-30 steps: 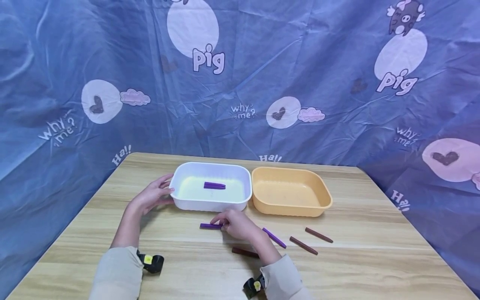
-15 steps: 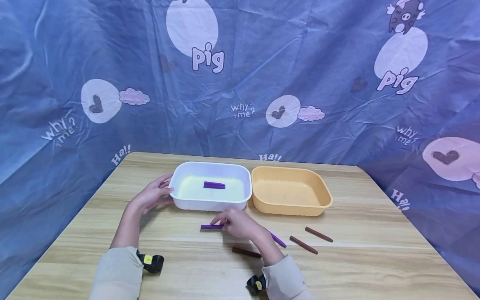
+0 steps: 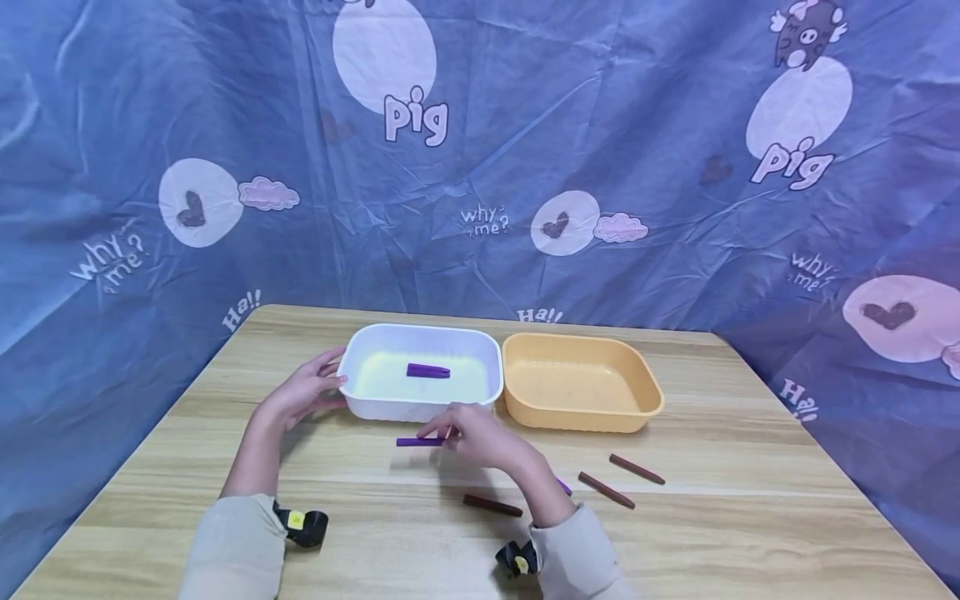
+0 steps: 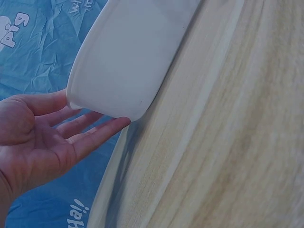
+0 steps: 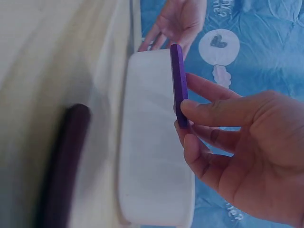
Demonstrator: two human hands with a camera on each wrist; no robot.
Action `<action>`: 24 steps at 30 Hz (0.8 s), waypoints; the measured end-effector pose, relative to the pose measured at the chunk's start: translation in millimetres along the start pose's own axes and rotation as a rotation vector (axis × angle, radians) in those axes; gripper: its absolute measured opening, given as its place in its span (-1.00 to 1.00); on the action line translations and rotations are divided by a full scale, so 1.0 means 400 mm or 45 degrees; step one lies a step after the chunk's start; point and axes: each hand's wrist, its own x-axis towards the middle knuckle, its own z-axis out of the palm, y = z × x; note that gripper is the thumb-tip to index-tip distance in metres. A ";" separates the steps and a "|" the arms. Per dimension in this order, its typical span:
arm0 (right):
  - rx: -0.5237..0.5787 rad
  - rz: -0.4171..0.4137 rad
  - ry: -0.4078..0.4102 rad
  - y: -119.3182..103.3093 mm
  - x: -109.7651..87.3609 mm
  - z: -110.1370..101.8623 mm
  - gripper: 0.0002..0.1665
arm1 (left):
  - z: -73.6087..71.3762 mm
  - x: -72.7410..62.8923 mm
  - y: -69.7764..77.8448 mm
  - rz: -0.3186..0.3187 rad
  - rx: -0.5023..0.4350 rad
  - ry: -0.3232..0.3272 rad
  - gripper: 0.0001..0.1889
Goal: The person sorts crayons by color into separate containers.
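Observation:
My right hand [image 3: 480, 437] pinches a purple crayon [image 3: 420, 442] between thumb and fingers, just above the table before the white tray's front wall. In the right wrist view the crayon [image 5: 177, 80] is hexagonal, and its lower end lies under the thumb. My left hand [image 3: 303, 390] touches the left end of the white tray [image 3: 420, 410]. Its fingers [image 4: 97, 137] are extended along the end wall, with the thumb at the rim. Purple crayons [image 3: 428, 371] lie side by side inside that tray. Another purple crayon [image 3: 564, 487] is mostly hidden behind the right forearm.
An orange tray [image 3: 581, 421] stands against the white tray's right side. Brown crayons lie in front: one [image 3: 492, 505] near the right wrist, two others, a nearer one [image 3: 606, 490] and a farther one [image 3: 637, 468], to the right. A blue printed cloth [image 3: 480, 167] hangs behind the table.
My right hand has lifted the purple crayon off the table and moved it slightly toward the white tray. The forearm now covers more of the other purple crayon. The left hand has stayed put.

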 end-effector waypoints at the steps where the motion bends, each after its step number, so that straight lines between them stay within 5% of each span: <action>1: -0.010 -0.007 0.014 -0.002 0.001 -0.005 -0.48 | 0.000 0.000 0.000 -0.001 0.000 0.001 -0.32; 10: -0.083 -0.022 0.142 -0.003 0.017 -0.062 -0.50 | 0.000 0.001 0.002 -0.011 -0.005 0.002 -0.31; 24: -0.128 0.049 0.194 0.017 0.076 -0.124 -0.52 | -0.001 -0.001 0.003 -0.008 0.005 0.013 -0.29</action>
